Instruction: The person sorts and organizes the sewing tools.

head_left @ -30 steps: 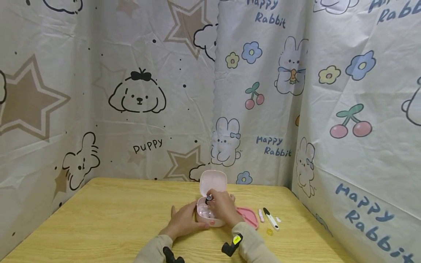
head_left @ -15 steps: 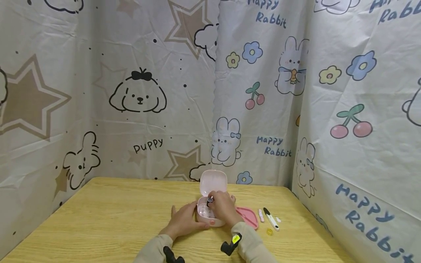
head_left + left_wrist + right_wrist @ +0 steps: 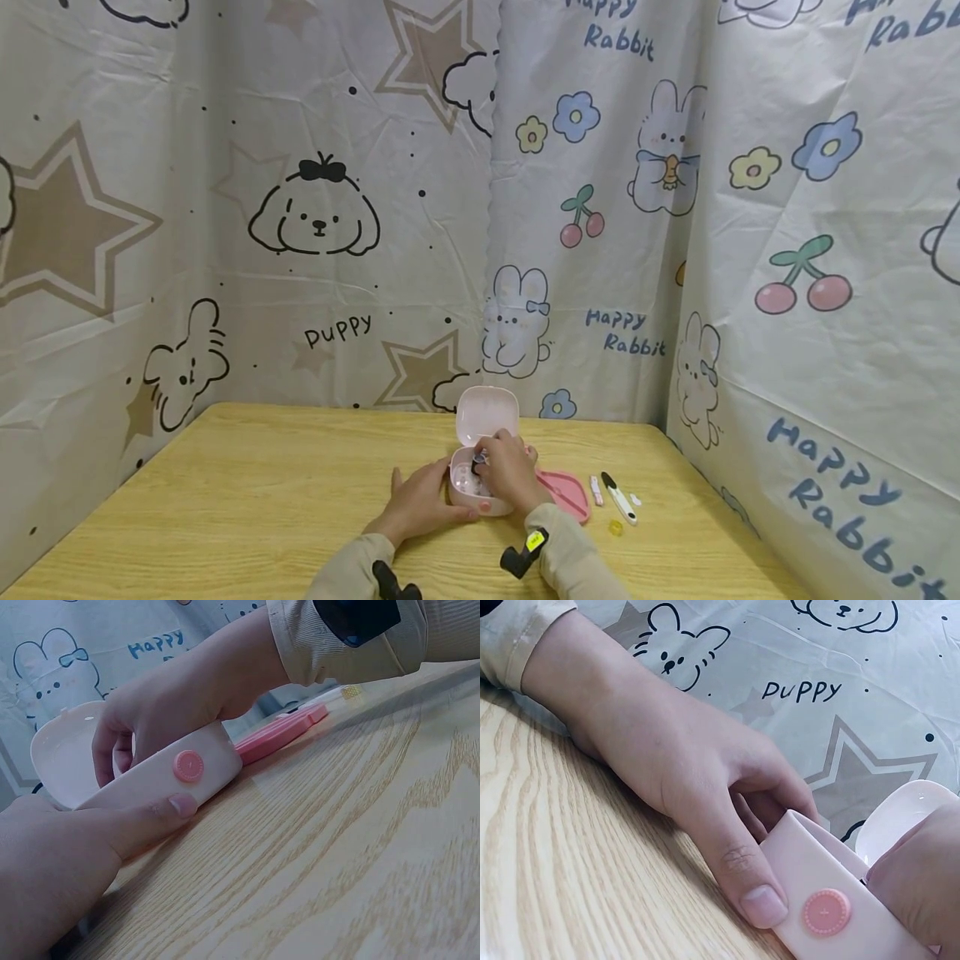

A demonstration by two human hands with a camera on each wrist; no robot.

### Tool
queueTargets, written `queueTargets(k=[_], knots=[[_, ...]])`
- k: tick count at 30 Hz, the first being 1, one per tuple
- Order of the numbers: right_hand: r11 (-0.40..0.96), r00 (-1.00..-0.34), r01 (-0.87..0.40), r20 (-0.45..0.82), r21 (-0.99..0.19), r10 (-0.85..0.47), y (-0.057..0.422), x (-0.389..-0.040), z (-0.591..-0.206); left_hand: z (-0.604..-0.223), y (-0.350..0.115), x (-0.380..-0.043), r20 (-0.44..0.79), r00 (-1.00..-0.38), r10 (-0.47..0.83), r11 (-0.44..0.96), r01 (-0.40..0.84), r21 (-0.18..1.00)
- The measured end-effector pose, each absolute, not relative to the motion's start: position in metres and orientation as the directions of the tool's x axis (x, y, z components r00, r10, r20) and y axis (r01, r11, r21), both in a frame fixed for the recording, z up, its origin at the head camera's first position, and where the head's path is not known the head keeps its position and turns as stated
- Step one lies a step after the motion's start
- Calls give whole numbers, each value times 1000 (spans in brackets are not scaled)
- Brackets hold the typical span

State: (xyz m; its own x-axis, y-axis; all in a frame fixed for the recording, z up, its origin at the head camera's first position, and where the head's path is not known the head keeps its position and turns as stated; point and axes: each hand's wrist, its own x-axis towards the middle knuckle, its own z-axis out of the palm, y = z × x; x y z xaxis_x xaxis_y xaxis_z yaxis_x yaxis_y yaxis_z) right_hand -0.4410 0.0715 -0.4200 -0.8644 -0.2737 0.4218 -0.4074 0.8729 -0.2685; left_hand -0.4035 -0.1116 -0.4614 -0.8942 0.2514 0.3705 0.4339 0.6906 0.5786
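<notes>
A small pale pink box (image 3: 467, 502) with a round pink button (image 3: 188, 766) on its front stands on the table, its hinged lid (image 3: 487, 414) raised at the back. My left hand (image 3: 422, 502) grips the box's left side, thumb on the front wall and fingers around the far side. My right hand (image 3: 513, 472) reaches down inside the box with bent fingers. Between its fingertips is a small dark thing (image 3: 477, 463) with a shiny part, largely hidden. Clear, glossy contents (image 3: 464, 479) show in the box's left part.
A flat pink tray-like piece (image 3: 567, 497) lies right of the box. Beyond it are a small pink-and-white piece (image 3: 596, 491), a slim white tool with a black end (image 3: 619, 500), a tiny white bit (image 3: 636, 500) and a yellow round piece (image 3: 615, 527). Printed curtains (image 3: 337, 292) surround the table.
My right hand shifts slightly and lowers the small dark thing a little within the box. The left hand keeps its place on the box.
</notes>
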Motion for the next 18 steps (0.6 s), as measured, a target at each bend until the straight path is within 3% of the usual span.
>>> queueTargets(k=[18], knots=[[885,-860,-397,434,-242,-268,71,-440,-418,-455,-111,-397,378,-891,251,676,441,590]])
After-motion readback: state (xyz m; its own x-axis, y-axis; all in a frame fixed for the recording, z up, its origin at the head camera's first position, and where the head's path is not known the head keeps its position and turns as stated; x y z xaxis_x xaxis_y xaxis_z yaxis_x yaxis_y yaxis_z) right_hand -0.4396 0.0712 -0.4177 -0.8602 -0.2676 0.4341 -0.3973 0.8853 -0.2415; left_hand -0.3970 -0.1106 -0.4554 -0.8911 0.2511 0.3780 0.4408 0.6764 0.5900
